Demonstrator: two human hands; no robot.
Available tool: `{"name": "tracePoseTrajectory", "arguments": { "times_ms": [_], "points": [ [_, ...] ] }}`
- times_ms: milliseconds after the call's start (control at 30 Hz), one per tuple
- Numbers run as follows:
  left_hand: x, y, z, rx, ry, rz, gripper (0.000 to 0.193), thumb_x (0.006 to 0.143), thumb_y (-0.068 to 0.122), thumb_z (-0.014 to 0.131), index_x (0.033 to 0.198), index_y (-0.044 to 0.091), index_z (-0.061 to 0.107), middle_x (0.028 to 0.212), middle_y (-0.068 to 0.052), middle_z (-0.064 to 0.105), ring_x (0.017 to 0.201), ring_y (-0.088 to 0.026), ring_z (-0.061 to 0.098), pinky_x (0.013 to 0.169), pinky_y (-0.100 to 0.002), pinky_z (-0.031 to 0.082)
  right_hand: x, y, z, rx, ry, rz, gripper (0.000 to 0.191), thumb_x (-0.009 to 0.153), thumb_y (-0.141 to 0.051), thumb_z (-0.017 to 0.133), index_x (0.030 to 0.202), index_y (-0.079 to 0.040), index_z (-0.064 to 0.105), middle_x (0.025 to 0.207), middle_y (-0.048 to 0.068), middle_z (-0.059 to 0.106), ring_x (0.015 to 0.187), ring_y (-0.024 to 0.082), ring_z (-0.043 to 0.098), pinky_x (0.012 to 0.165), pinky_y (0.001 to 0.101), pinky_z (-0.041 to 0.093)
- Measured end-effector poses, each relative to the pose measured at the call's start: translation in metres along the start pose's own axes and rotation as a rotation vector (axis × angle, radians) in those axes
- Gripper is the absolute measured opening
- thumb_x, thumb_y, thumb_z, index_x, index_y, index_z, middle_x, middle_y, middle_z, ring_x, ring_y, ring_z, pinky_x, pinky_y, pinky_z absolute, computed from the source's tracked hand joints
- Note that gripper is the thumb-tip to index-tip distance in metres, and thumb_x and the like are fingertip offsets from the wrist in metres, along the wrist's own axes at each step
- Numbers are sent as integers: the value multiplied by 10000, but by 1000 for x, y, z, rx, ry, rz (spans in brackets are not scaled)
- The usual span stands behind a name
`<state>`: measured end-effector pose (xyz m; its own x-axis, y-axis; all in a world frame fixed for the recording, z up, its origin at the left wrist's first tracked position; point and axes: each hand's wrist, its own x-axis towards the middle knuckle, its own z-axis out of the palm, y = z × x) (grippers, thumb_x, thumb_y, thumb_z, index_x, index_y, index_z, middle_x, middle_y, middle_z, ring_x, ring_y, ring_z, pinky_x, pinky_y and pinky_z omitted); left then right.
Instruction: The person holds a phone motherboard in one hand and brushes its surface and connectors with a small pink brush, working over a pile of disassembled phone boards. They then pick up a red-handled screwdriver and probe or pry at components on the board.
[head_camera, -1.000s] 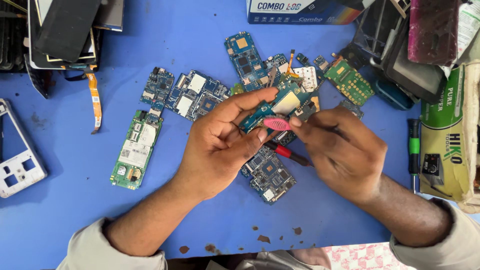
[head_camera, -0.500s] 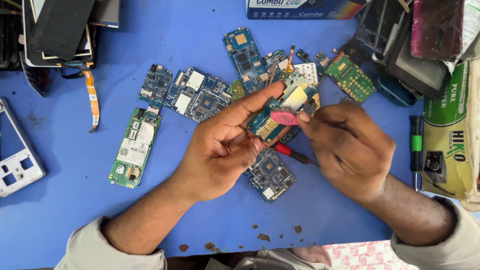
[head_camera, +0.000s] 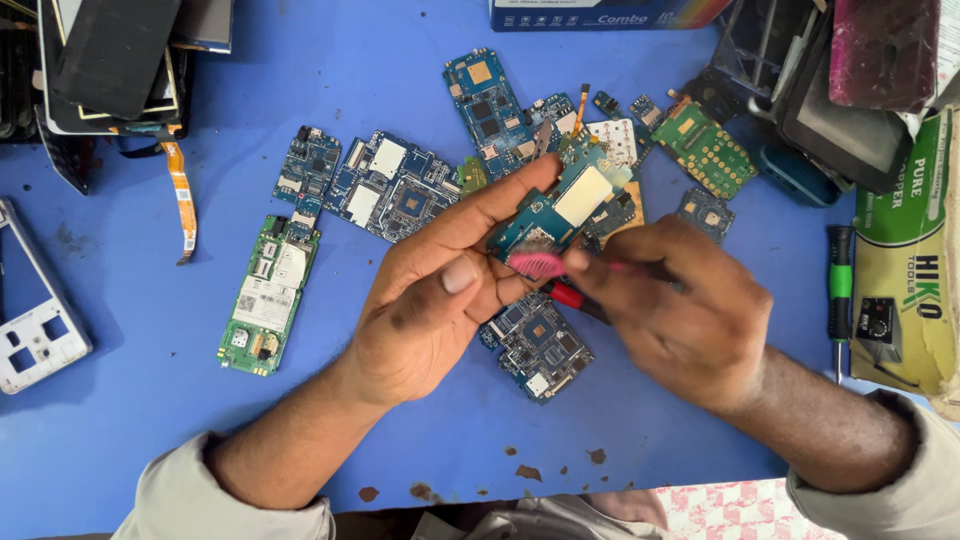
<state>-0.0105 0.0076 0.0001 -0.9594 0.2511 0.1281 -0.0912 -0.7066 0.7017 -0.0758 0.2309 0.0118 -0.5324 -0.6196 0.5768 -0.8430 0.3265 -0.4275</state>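
My left hand (head_camera: 440, 295) holds a blue phone circuit board (head_camera: 565, 205) tilted above the blue table, thumb and fingers pinching its lower end. My right hand (head_camera: 680, 310) grips a pink-headed brush (head_camera: 537, 264) whose head touches the lower part of that board. Below both hands another blue circuit board (head_camera: 535, 345) lies flat, with a red-handled tool (head_camera: 565, 296) partly hidden under my right hand.
Several loose circuit boards lie on the blue table (head_camera: 130, 400): a green one (head_camera: 265, 295) at left, blue ones (head_camera: 390, 185) behind. A white phone frame (head_camera: 30, 300) sits far left, phone screens (head_camera: 110, 60) top left, a green-handled screwdriver (head_camera: 838, 290) and tool package (head_camera: 910, 260) right.
Both hands shifted slightly; the brush head has moved a little down and left along the held board. The board stays pinched in my left hand.
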Motion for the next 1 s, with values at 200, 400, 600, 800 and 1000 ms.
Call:
{"name": "tracePoseTrajectory", "arguments": {
  "times_ms": [200, 400, 600, 800, 1000],
  "points": [
    [1, 3, 1, 59, 11, -9, 959, 1034, 520, 639, 1644, -122, 272, 1517, -216, 518, 1365, -232, 531, 1190, -371, 414, 7, 0, -4, -5, 25, -11, 177, 941, 7, 857, 1064, -45, 741, 1021, 92, 633, 840, 166, 676, 637, 267, 549],
    [0, 2, 0, 57, -8, 6, 917, 1052, 536, 629, 1623, -98, 294, 1549, -207, 498, 1414, -253, 538, 1267, -406, 431, 10, -6, -2, 6, 40, 15, 169, 852, 25, 839, 971, -7, 725, 932, 120, 629, 765, 193, 662, 616, 310, 537],
    [1, -4, -1, 83, -14, 16, 651, 1152, 333, 551, 1618, -64, 327, 1613, -187, 424, 1497, -244, 458, 1277, -458, 441, 14, -3, -9, -94, 75, -15, 175, 899, 63, 843, 1010, 5, 721, 953, 124, 620, 802, 227, 637, 612, 319, 497],
    [5, -8, 1, 182, 18, 27, 488, 1176, 155, 471, 1602, -65, 377, 1639, -205, 440, 1479, -274, 505, 1284, -512, 498, 13, -2, -10, -68, 60, 1, 200, 840, 87, 816, 1005, -3, 747, 917, 130, 614, 755, 207, 626, 609, 328, 491],
    [6, -6, 4, 235, 37, 20, 477, 1165, 147, 444, 1586, -66, 374, 1623, -194, 450, 1474, -281, 528, 1254, -501, 515, 12, 5, -16, -138, 131, 0, 186, 938, 74, 848, 1032, -7, 709, 960, 115, 613, 750, 176, 616, 558, 287, 466]
  ]
}}
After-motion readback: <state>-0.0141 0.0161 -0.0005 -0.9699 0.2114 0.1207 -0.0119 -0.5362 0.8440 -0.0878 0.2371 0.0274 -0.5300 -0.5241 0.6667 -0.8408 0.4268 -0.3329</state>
